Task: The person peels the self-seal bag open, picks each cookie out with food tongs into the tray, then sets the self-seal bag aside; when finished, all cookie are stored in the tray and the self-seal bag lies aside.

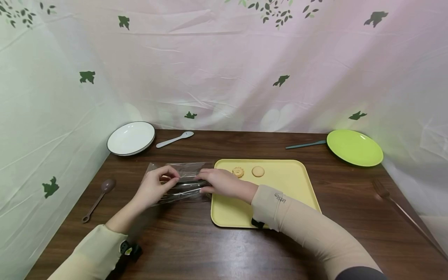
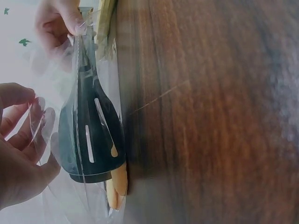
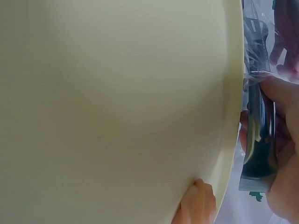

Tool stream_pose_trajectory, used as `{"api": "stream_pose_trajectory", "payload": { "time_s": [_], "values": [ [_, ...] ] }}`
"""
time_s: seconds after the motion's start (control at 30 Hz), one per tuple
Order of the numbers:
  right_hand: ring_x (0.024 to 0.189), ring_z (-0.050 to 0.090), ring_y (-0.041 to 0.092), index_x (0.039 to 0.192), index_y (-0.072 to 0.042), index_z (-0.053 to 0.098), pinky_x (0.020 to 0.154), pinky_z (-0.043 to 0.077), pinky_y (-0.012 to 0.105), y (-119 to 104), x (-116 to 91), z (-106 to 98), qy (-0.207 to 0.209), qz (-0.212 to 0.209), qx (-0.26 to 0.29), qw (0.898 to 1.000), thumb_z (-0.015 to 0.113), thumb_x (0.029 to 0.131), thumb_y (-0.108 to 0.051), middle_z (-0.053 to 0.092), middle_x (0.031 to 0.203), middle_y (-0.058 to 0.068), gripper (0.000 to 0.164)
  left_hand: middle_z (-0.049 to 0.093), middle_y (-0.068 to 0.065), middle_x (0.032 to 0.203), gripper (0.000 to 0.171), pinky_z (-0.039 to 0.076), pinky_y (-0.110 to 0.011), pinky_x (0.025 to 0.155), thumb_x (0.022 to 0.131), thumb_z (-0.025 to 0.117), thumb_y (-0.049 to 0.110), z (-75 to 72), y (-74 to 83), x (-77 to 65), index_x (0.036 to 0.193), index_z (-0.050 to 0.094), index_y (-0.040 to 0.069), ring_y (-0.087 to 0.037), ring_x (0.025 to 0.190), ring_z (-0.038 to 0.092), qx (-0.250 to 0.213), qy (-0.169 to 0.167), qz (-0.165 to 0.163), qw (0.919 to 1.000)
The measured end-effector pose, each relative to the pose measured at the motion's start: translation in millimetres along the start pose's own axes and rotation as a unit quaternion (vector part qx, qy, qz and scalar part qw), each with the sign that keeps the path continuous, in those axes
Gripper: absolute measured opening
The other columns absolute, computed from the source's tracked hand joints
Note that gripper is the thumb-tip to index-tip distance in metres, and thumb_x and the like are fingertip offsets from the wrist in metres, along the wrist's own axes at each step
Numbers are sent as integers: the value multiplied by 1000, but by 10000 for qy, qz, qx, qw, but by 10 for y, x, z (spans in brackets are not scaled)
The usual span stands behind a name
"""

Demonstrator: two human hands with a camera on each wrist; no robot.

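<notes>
My left hand [image 1: 154, 187] pinches the edge of a clear plastic bag [image 1: 192, 168], left of the yellow tray [image 1: 287, 194]. Dark green slotted food tongs [image 2: 91, 135] reach into the bag. My right hand [image 1: 224, 182] grips these tongs [image 3: 259, 107] by the handle, beside the tray's left edge. Inside the bag, pale cookies [image 2: 120, 179] show at the tip of the tongs in the left wrist view; whether the tongs hold them I cannot tell. On the tray are a ridged cookie [image 1: 238, 172] and a smooth round cookie [image 1: 258, 171].
A white dish [image 1: 131, 139] and a pale spoon [image 1: 175, 140] lie at the back left. A brown spoon [image 1: 101, 197] is at the left. On the right are a green plate [image 1: 355, 147], a teal knife [image 1: 304, 145] and a fork [image 1: 399, 208]. Curtains stand behind and at both sides.
</notes>
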State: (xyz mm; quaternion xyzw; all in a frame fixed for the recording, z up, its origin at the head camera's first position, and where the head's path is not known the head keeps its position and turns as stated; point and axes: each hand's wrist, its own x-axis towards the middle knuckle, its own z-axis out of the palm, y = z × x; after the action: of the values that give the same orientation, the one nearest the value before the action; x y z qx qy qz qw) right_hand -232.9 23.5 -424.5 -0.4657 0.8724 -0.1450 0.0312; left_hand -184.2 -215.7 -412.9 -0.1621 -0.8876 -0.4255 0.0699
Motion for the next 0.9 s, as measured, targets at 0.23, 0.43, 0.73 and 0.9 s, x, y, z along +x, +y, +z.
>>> {"api": "stream_pose_trajectory", "payload": {
  "time_s": [0.23,0.43,0.73,0.9],
  "values": [
    [100,60,9,125,-19,60,85,50,29,7,-53,-53,-12,106,139,9998,64,89,-37,61,115,-6,40,67,3,87,6,54,-41,79,89,67,15,-13,5,5,89,66,9,-14,85,63,-58,-57,-24,10000],
    [100,60,10,125,-19,60,84,50,31,45,-188,-160,11,219,162,9996,66,89,-34,61,117,-6,40,66,4,85,6,54,-37,78,89,67,15,-17,-1,1,89,67,9,-11,81,62,-5,-36,28,10000],
    [99,61,13,124,-16,61,82,50,33,205,-468,-317,221,316,222,9990,67,89,-31,62,117,-3,38,66,5,85,5,54,-35,78,88,68,16,-8,-9,2,89,66,12,-10,82,62,3,2,61,10000],
    [97,62,14,120,-15,62,79,50,34,271,-650,-408,371,413,256,9981,68,88,-29,63,114,-2,35,66,2,84,5,53,-37,78,87,67,8,13,-12,15,88,65,12,-12,82,62,12,9,54,10000]
  ]
}}
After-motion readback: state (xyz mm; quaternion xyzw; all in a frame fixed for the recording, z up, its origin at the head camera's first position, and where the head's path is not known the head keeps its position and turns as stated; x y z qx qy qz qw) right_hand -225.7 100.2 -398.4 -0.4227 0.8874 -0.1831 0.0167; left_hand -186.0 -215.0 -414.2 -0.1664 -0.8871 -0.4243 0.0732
